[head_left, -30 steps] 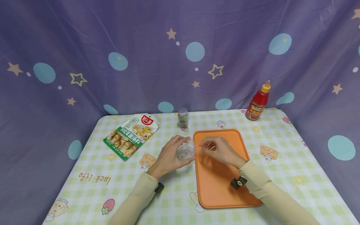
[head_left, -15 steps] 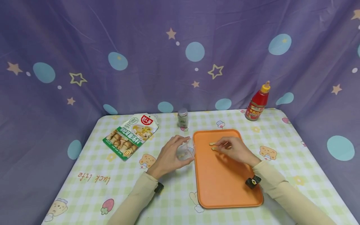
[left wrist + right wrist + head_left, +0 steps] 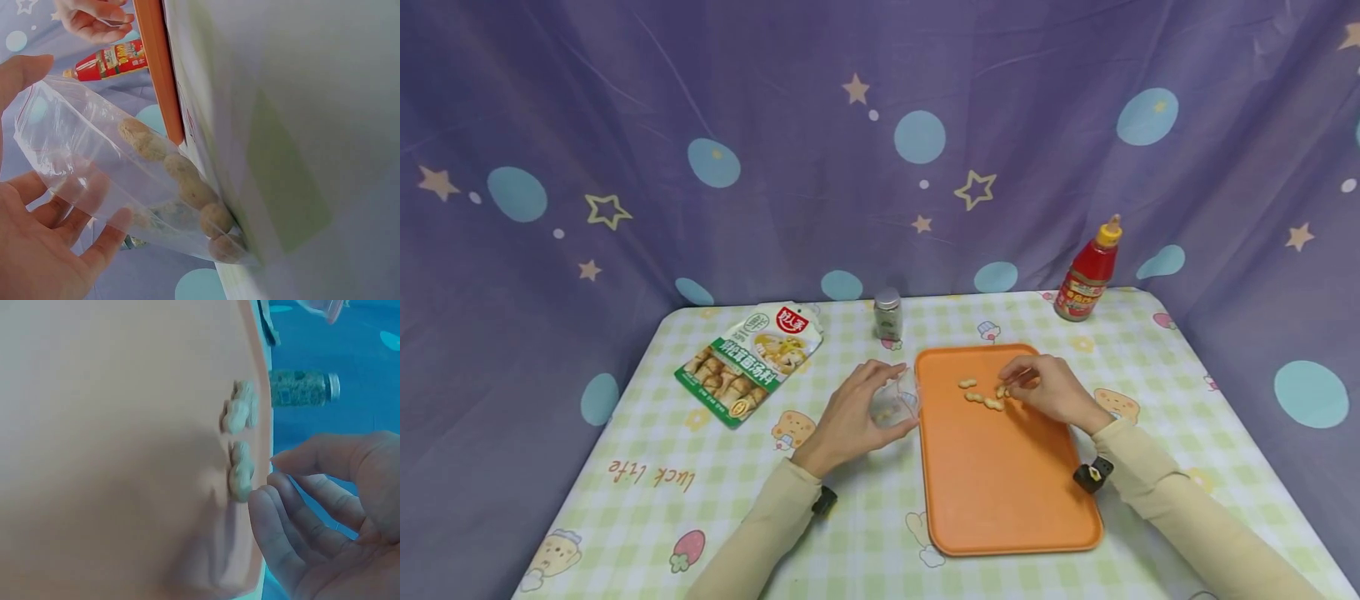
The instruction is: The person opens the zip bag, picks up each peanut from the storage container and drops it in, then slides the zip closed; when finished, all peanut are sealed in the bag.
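My left hand holds a clear zip bag by its mouth, thumb and fingers spread on either side. In the left wrist view, several unshelled peanuts lie along the bottom of the bag. My right hand hovers over the upper part of the orange tray, fingers bent and thumb apart from them. Close by its fingertips lies a peanut on the tray. More peanuts sit just left of it. Nothing shows between the right fingertips in the right wrist view.
A green-and-white food pouch lies at the back left. Behind the bag stands a small seasoning jar with a grey lid. At the back right is a red sauce bottle. Checked cloth covers the table, with a purple curtain behind.
My right hand has moved right, from beside the bag's mouth to over the tray. Its peanuts, mostly hidden by the hand before, now show. The left hand and the bag have stayed put.
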Motion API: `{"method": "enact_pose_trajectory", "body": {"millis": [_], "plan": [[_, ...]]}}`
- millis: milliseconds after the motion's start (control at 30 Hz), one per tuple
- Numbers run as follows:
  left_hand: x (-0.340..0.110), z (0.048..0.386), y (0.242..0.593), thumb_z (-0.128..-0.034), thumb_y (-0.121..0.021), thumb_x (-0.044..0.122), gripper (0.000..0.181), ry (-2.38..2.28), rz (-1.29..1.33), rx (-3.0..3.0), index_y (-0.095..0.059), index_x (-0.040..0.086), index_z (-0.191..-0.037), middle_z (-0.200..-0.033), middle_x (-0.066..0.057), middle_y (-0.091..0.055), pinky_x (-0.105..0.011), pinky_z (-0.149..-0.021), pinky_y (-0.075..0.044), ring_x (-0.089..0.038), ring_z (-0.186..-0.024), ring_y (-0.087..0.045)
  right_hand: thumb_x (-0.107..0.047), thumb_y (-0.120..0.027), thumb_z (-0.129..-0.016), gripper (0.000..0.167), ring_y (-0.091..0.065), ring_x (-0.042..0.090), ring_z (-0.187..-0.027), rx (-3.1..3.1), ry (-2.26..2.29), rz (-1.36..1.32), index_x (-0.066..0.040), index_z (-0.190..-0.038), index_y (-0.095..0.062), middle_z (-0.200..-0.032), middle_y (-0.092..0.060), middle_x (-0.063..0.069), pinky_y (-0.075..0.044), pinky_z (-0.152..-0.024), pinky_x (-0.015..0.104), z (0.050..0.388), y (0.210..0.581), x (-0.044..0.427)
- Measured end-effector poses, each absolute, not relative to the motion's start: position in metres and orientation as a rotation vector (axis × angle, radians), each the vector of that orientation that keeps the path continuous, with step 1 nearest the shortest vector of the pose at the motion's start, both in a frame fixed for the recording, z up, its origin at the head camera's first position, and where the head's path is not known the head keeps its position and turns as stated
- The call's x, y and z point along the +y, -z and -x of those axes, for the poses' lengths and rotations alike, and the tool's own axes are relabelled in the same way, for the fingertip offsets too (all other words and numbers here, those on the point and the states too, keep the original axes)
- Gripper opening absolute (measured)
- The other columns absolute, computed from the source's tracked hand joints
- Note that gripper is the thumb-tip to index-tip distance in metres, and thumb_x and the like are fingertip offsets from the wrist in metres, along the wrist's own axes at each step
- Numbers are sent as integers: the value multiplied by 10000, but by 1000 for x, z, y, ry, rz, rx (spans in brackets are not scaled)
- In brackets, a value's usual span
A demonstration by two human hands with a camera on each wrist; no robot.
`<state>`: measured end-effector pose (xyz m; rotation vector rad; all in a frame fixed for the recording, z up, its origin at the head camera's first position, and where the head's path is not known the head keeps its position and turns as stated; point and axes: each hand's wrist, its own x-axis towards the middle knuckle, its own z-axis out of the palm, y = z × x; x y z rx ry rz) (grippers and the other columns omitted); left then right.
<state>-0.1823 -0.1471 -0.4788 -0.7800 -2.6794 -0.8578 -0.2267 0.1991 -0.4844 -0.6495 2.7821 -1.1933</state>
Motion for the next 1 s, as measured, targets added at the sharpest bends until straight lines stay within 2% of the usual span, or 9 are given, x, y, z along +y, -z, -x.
{"method": "enact_pose_trajectory", "body": {"millis": [167, 433, 600, 733, 1000], "plan": [[-147, 182, 480, -803, -865, 514, 777, 859, 786, -2651, -598, 192, -1458, -1307, -1, -645, -378, -966, -547, -135, -1157, -589, 47, -784, -845, 200, -745, 233, -882, 2811, 1144, 648, -49, -1020, -783, -988, -795, 97, -601, -806, 353, 228, 485, 203], [-147, 182, 481, -805, -866, 511, 775, 870, 786, -2654, -602, 184, -1456, -1309, 9, -639, -368, -958, -546, -128, -1141, -585, 29, -802, -823, 194, -714, 233, -891, 2828, 1069, 640, -60, -996, -800, -994, -788, 89, -563, -813, 315, 230, 489, 206], [-148, 183, 482, -806, -860, 523, 782, 874, 778, -2657, -614, 149, -1447, -1306, 6, -641, -376, -960, -549, -139, -1141, -587, 38, -810, -812, 179, -697, 171, -824, 2816, 1071, 619, -58, -962, -790, -937, -778, 79, -550, -757, 256, 231, 493, 206], [-148, 182, 483, -812, -855, 523, 770, 870, 773, -2663, -608, 173, -1452, -1308, -9, -646, -378, -966, -548, -141, -1151, -588, 21, -821, -823, 144, -661, 107, -774, 2792, 1086, 599, -57, -938, -782, -877, -759, 67, -526, -707, 218, 231, 495, 203], [-147, 183, 482, -823, -846, 524, 760, 883, 781, -2674, -605, 176, -1454, -1314, -9, -645, -376, -991, -543, -132, -1162, -585, -55, -823, -860, 85, -618, 71, -730, 2795, 1061, 590, -86, -914, -766, -826, -730, 24, -496, -676, 216, 225, 494, 202]]}}
